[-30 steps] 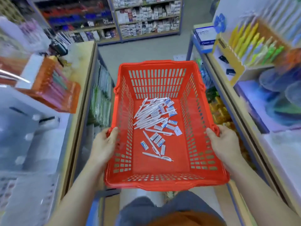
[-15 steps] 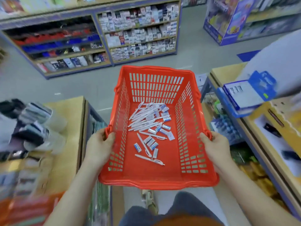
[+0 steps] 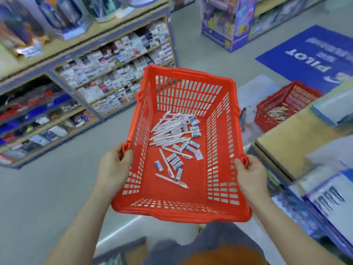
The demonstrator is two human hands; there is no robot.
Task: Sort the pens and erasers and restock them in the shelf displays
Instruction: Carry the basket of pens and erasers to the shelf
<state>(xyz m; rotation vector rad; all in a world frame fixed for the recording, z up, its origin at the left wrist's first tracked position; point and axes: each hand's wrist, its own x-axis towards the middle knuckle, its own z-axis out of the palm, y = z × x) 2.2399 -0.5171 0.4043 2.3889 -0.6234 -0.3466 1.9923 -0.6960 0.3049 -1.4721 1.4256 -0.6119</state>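
Note:
I carry a red slotted basket (image 3: 219, 192) in front of me. My left hand (image 3: 112, 169) grips its left rim and my right hand (image 3: 250, 175) grips its right rim. On the basket floor lie several white pens (image 3: 168, 132) in a loose pile, with one pen (image 3: 172, 181) apart near the front. Several small white-and-blue erasers (image 3: 174, 161) are scattered among and below the pens.
A shelf unit (image 3: 114, 79) with packaged stationery stands ahead on the left. A second red basket (image 3: 286, 106) with pens sits on the floor to the right, beside a wooden-topped display (image 3: 292, 142). A blue floor mat (image 3: 315, 56) lies beyond. Grey floor opens on the left.
The view has swung from the narrow aisle out to the open floor. The basket stays held by both hands; the second red basket and blue mat have come into view.

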